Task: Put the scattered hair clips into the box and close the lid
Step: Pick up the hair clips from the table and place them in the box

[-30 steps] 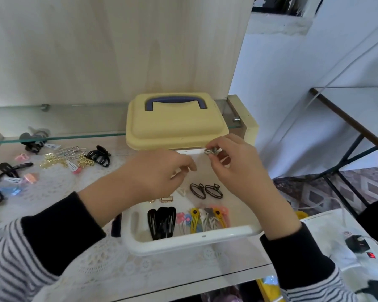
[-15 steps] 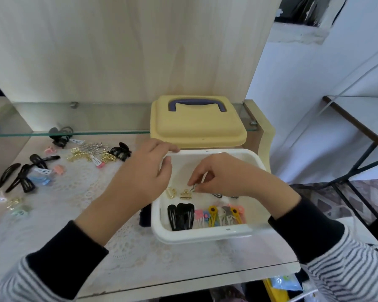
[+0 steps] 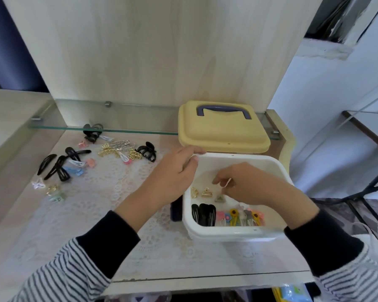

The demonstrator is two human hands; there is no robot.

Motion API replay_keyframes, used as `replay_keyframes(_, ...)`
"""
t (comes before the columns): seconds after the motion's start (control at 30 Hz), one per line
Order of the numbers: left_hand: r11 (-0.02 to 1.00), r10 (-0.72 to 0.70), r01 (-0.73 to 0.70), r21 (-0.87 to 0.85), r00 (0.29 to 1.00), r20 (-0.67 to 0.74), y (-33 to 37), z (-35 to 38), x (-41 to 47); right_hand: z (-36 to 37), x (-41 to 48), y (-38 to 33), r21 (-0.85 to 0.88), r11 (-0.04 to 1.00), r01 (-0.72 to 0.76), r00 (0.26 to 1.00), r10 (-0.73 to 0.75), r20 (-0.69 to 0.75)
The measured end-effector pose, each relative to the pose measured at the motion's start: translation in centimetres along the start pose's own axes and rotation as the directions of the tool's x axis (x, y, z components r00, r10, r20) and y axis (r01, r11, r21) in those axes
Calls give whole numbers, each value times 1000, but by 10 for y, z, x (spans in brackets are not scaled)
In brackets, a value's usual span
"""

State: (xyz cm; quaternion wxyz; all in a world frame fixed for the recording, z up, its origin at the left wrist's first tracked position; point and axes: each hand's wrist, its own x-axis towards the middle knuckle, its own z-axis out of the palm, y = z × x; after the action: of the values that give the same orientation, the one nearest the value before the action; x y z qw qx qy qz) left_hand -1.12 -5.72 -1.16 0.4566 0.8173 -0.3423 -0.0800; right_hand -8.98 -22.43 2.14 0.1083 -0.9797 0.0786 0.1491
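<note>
- Head view. Table [image 3: 122, 253] with a lace cloth, box at its right end and loose stock at the left, so each clip has to be carried across.
- Lid [image 3: 223, 136]: yellow, dark handle, lying flat just behind the box and touching its far rim. Parked there it leaves the mouth free and is close by for closing.
- Box [image 3: 238, 233]: white, open, near the table's front edge.
- Scattered clips [image 3: 92, 158]: black snaps, claws, gold and pastel pieces, well apart from the box, under the glass shelf [image 3: 118, 129]. My guess is most of the job lies there.
- Left hand [image 3: 172, 175]: fingers curled on the box's far-left rim corner, I judge to keep it from sliding.
- Right hand [image 3: 247, 186]: down inside the box, fingers bent toward the floor. I cannot tell whether they pinch anything.
- Sorted clips [image 3: 238, 216]: black and flowered ones in a row along the near wall, gold ones behind, keeping kinds together.
- Green clip [image 3: 219, 199]: small, on the box floor just below my right fingertips.
</note>
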Motion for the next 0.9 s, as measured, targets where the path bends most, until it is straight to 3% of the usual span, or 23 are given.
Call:
replay_keyframes(0.1,998,25,-25,-61,1000,-6,-13,1,-7,-4,-13,-6,101,995,25,995,-15,-96)
replay_keyframes(0.2,998,12,-21,-65,990,-141,-23,-3,-19,-7,-20,-19,201,976,87,963,-31,-266)
replay_keyframes(0.37,999,-34,15,-50,918,-395,-42,-28,-41,-13,-19,-65,258,922,287,738,-41,-674)
replay_keyframes(0.5,993,-19,78,91,853,-522,-66,-54,-60,-11,-13,-113,317,844,433,616,-19,-788)
replay_keyframes(0.6,958,29,146,245,805,-593,-91,-74,-72,3,2,-148,267,829,492,553,-61,-831)
replay_keyframes(0.7,900,28,243,361,795,-606,-115,-93,-86,30,24,-176,220,830,513,535,-109,-838)
replay_keyframes(0.8,865,-85,365,344,782,-617,-140,-109,-99,62,53,-194,217,836,504,590,-149,-794)
replay_keyframes(0.9,871,-151,388,301,795,-588,-160,-121,-106,93,79,-206,165,867,471,646,-211,-734)
